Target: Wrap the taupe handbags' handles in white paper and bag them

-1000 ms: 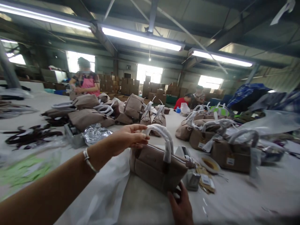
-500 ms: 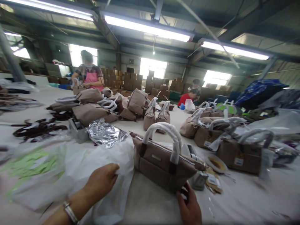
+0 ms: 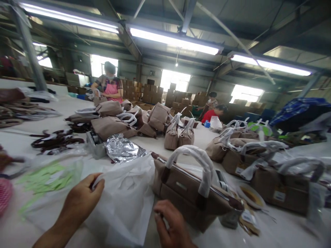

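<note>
My left hand (image 3: 84, 193) is closed, thumb and fingers pinching the edge of a thin white translucent bag (image 3: 126, 206) that lies spread over the table. Just right of this bag stands a taupe handbag (image 3: 178, 196), upright, with a small metal plate on its front and white-wrapped handles arching up. In front of the handbag's lower left side is my right hand (image 3: 172, 224), apart from the handles. Its fingers are curled towards the thumb; what they hold, if anything, is hidden.
Silver foil film (image 3: 124, 148) lies behind the white bag, and green slips (image 3: 49, 177) sit at left. Dark straps (image 3: 55, 141) and piled taupe bags (image 3: 111, 127) are farther back. More handbags (image 3: 281, 189) and a tape roll (image 3: 250, 195) stand right. Two co-workers (image 3: 111, 90) (image 3: 213, 113) are beyond.
My left hand has moved left, drawing the white bag's edge with it. My right hand has left the handbag's lower right corner and moved left. The view has shifted slightly.
</note>
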`<state>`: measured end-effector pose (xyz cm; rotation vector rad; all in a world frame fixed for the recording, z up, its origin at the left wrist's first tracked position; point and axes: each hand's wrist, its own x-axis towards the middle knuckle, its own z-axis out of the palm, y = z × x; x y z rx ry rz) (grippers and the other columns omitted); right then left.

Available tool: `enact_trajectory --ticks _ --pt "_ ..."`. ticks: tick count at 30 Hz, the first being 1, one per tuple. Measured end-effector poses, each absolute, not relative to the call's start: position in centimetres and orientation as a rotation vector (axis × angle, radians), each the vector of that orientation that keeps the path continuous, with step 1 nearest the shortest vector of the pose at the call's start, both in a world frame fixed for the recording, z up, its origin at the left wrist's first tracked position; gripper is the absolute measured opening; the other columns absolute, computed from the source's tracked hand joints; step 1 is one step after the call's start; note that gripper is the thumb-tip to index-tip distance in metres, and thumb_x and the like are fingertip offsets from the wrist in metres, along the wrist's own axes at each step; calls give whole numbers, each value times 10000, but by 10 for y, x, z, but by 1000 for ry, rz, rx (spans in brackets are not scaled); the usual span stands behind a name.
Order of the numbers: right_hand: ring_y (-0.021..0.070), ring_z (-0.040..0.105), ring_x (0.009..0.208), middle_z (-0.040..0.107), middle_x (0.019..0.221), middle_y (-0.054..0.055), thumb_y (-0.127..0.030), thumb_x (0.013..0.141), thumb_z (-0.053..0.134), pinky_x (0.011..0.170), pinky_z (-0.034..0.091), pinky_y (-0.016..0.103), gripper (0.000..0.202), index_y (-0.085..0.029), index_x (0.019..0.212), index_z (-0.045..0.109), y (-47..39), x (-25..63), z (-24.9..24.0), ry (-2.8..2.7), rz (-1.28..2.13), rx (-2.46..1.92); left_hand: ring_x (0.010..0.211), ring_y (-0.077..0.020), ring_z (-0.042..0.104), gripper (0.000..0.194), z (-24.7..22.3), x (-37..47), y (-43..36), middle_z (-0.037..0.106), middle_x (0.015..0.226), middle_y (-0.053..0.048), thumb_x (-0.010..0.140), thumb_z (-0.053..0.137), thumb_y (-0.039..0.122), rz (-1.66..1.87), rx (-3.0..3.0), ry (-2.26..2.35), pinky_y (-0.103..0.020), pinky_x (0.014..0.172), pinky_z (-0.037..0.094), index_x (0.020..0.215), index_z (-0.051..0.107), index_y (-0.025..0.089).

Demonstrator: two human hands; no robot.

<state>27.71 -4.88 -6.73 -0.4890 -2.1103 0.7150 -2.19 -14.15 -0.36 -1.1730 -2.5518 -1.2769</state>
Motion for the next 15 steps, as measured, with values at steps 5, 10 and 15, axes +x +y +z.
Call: enact_trajectory --ticks 5,10,15 --pt "210 688 1007 736 1029 84 -102 838 570 943 549 310 256 -179 1023 730 -19 184 -44 -2345 681 -518 862 -264 716 401 -9 -24 -147 782 917 -34 793 555 502 -1339 -1111 -2712 -290 746 529 1030 726 227" --pt "230 666 1102 715 1178 104 -113 815 602 991 541 321 340 -178 1131 711 12 125 -62 -2647 487 -594 828 -248 703 353 -19 -28 -152 769 847 3 808 572 518 -1525 -1024 -2752 -299 747 498 989 724 257" --pt "295 638 1028 701 1084 130 -65 659 644 912 546 402 341 -155 982 707 26 104 -82 -2743 377 -640 876 -241 730 383 -33 -47 -153 793 901 27 778 605 563 -1562 -1073 -2825 -263 730 522 995 731 274"
